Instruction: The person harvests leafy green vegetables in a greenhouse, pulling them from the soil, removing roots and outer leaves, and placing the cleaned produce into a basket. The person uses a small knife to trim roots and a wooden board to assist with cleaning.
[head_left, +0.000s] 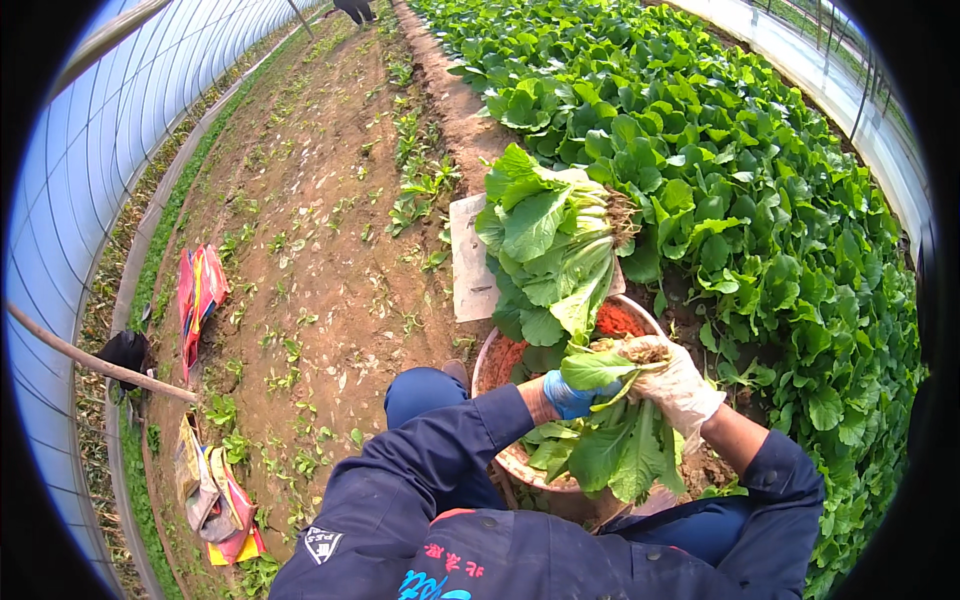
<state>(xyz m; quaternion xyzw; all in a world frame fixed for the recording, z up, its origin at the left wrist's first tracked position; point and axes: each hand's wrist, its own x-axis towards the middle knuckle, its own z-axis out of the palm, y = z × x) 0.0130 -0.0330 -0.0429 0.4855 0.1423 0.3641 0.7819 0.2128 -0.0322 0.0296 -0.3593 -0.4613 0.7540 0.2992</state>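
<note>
My right hand (679, 386), in a soiled whitish glove, is closed around the root end of a leafy green plant (622, 450). Its broad leaves hang down over a round basin (491, 367) in front of me. At the plant's left side, my left hand (571, 396) in a blue glove grips some leaves, its fingertips partly covered by one leaf. Just beyond both hands, a stack of pulled greens (544, 232) lies on a pale board (471, 259), roots pointing right. Reddish material shows inside the basin, and more leaves lie in it.
Dense rows of leafy greens (750, 187) grow on the right. Bare soil (322, 247) with scattered leaves stretches left. Colourful bags (201, 296) and more sacks (217, 499) lie there, near a slanted wooden pole (105, 364). Plastic sheeting (97, 150) walls the left; another person (355, 9) is far ahead.
</note>
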